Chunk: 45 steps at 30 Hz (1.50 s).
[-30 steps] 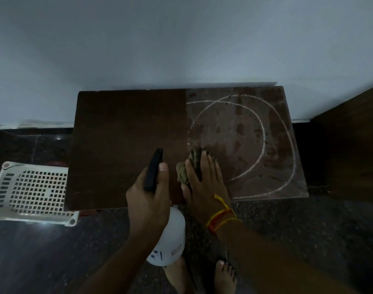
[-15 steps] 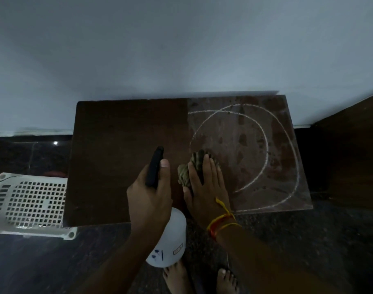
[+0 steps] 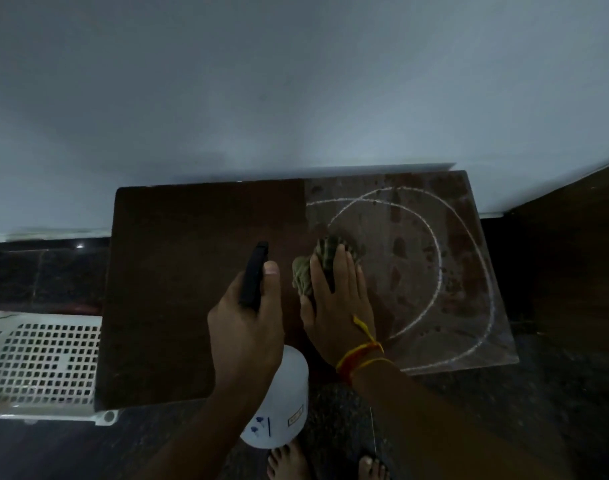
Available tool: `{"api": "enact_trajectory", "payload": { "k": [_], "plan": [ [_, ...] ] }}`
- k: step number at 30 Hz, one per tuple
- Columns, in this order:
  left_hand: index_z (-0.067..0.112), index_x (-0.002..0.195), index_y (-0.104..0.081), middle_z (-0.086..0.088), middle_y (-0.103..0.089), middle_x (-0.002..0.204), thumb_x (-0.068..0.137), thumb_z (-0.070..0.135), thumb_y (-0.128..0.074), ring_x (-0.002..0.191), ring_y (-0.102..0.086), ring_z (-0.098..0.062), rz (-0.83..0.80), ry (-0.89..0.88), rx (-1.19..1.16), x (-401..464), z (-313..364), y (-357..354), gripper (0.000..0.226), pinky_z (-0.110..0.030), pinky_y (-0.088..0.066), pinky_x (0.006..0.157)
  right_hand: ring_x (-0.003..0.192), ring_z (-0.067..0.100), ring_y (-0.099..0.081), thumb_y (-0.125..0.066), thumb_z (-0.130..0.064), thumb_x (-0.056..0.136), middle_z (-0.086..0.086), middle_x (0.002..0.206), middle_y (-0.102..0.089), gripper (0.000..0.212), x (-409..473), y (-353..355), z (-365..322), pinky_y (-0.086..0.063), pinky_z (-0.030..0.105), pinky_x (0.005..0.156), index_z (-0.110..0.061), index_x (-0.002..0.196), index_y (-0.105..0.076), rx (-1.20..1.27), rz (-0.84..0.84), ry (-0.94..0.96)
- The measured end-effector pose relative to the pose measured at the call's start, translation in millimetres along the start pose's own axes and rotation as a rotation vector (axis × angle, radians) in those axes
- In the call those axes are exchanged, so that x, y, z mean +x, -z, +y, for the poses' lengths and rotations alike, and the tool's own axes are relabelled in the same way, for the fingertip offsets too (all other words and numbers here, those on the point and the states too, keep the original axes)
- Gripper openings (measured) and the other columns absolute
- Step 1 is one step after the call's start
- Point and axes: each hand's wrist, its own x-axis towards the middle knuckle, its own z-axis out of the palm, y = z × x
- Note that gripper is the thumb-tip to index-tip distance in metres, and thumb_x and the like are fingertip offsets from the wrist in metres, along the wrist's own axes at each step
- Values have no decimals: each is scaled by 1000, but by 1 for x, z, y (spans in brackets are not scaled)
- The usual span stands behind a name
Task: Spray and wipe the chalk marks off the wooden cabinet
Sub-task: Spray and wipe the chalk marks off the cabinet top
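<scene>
Little shifted between frames: right hand (image 3: 337, 299) pressed flat on rag (image 3: 318, 265), chalk marks (image 3: 438, 271) lying rightward; spray bottle (image 3: 279, 403) gripped by left-hand fingers (image 3: 270, 275).

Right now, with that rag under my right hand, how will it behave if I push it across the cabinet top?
The rag looks bunched and floppy under the right hand, so it will probably fold and drag, not slide as one piece. The cabinet top shows wet blotches near the chalk marks, so the rag may soak up spray and grip somewhat.
</scene>
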Motion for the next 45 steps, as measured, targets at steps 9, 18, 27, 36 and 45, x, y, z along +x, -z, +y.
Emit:
{"api": "enact_trajectory", "payload": {
  "k": [9, 18, 27, 36, 45],
  "plan": [
    [32, 77, -53, -13, -65, 77, 76, 62, -39, 64, -64, -39, -37, 11, -12, 8, 3, 0, 33, -43, -54, 52, 140, 41, -23, -35, -41, 86, 26, 152, -22, 65, 93, 6, 7, -19, 52, 115, -11, 144, -36, 40, 54, -5],
    [31, 75, -54, -13, -65, 73, 77, 62, -40, 60, -65, -36, 4, -24, -6, 15, 10, 3, 34, -46, -54, 53, 143, 37, -16, -32, -49, 91, 22, 155, -16, 65, 59, 3, 4, -14, 47, 116, -15, 147, -29, 26, 40, -10],
    [30, 76, -57, -11, -65, 71, 74, 65, -40, 55, -63, -29, 39, 4, -7, 17, 13, -11, 39, -38, -51, 47, 142, 41, -18, -33, -42, 91, 24, 154, -18, 61, 127, 8, 11, -18, 52, 116, -14, 145, -34, 50, 66, 74],
    [26, 77, -58, -14, -65, 68, 76, 60, -41, 58, -63, -31, 89, 57, -24, 13, 25, -20, 38, -40, -50, 51, 139, 41, -24, -37, -40, 89, 26, 151, -25, 62, 99, 5, 13, -21, 51, 115, -12, 144, -36, 93, 71, 91],
    [20, 78, -59, -18, -61, 65, 76, 60, -41, 56, -62, -28, 95, 61, -24, 8, 25, -35, 44, -29, -44, 44, 141, 42, -18, -39, -39, 92, 26, 153, -17, 61, 143, 10, 17, -15, 52, 117, -13, 147, -30, 55, 42, 124]
  ]
}}
